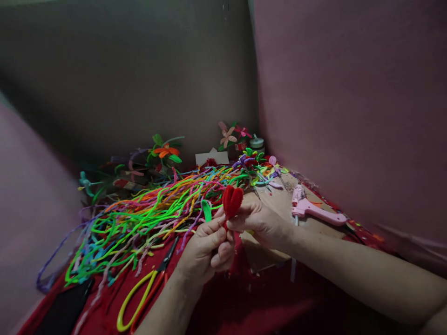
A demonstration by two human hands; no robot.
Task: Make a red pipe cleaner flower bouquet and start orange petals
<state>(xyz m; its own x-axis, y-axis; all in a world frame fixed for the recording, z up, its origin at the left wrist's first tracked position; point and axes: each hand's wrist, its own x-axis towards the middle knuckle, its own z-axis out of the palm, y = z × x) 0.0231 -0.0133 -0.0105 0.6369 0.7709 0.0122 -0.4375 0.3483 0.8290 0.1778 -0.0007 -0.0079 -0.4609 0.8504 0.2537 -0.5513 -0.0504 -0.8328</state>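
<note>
A red pipe-cleaner flower (232, 201) stands upright between my two hands, its petals folded together like a bud. My left hand (211, 242) is closed, thumb and fingers pinching the base of the flower from the left. From the right, my right hand (256, 221) pinches the same base just under the petals. A bright green pipe-cleaner leaf (206, 211) shows just beyond my left fingers. The lower end of the flower is partly hidden by my fingers.
Many coloured pipe cleaners (146, 209) lie heaped on the left. Scissors (146, 284) with yellow and red handles rest in front. A pink glue gun (314, 210) lies right on a brown board (279, 197). Finished flowers (227, 135) and a lidded jar (257, 143) stand by the wall.
</note>
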